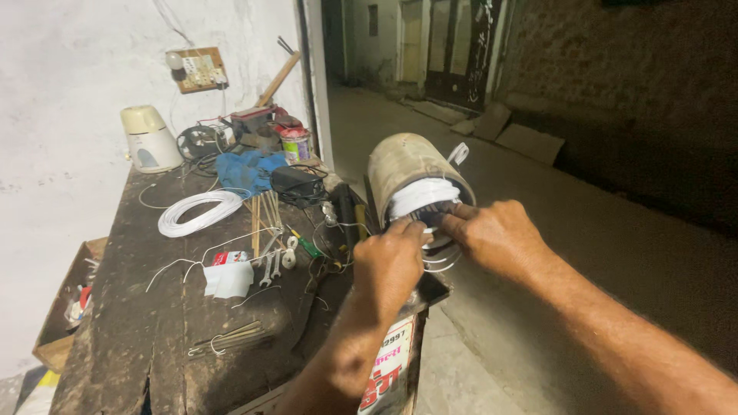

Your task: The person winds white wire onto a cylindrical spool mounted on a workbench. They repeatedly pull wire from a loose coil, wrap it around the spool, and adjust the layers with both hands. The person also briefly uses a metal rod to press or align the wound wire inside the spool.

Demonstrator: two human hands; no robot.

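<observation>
working the motor stator (407, 173) windings
we are pinching white wires (421, 196) at its open end with left hand (390, 261) and right hand (496, 234), on the desk (154, 330) right edge.

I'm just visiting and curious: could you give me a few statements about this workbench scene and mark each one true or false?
1. Both hands work at the open end of the metal cylinder. True.
2. The left hand holds a spanner. False: the spanners lie on the bench.
3. A coil of white wire lies on the bench. True.
4. The right hand rests on the cream kettle. False: the kettle stands far off by the wall.
5. White winding fills the cylinder's mouth. True.
</observation>
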